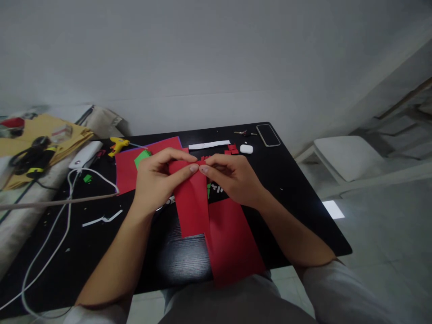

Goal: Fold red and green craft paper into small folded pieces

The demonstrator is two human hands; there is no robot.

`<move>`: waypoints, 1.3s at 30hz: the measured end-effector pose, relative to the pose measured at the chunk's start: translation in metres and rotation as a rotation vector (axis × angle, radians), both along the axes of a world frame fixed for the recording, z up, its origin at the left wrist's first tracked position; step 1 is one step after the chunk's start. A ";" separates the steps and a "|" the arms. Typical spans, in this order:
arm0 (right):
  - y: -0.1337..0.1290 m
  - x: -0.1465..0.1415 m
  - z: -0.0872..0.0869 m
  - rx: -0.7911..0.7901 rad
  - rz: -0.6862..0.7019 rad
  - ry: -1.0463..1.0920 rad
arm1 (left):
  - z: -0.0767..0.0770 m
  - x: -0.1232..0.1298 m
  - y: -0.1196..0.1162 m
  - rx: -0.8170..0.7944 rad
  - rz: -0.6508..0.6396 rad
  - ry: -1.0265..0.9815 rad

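Red oblong paper [192,207] was pinched at its far end by the left hand [153,177] and right hand [236,180] (both equally near), its long axis running bodyward above the black wood-grained table [189,261].

Two hands, left hand [153,182] and right hand [238,180]; one held red strip [193,207]. One each: glue gun [118,145], phone [268,135], white case [246,149], white seat [346,155], black table [297,193]. Small red pieces [232,148]: several, overlapping, exact count unclear.
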State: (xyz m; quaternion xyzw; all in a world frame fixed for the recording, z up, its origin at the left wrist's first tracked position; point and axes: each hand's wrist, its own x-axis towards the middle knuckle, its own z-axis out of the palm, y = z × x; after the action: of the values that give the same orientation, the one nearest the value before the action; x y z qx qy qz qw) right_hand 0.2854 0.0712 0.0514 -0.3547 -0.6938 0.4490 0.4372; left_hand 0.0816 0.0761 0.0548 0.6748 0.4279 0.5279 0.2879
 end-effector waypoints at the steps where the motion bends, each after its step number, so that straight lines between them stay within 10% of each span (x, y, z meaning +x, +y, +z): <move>1: 0.000 0.000 0.000 -0.003 0.002 0.003 | 0.000 0.000 0.000 -0.010 0.004 -0.004; 17: -0.005 -0.002 0.004 0.191 -0.048 -0.037 | -0.001 0.000 0.002 -0.296 -0.151 -0.366; 25: 0.002 0.008 0.008 -0.011 0.081 0.273 | 0.002 -0.004 0.003 -0.441 -0.298 -0.482; 39: 0.009 0.009 0.004 0.051 0.160 0.253 | 0.002 -0.003 0.000 -0.405 -0.391 -0.420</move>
State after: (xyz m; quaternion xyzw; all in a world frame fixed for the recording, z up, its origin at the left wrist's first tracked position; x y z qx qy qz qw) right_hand 0.2947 0.0798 0.0558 -0.2276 -0.6704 0.5059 0.4927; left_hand 0.0789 0.0765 0.0571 0.5499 0.3181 0.4942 0.5935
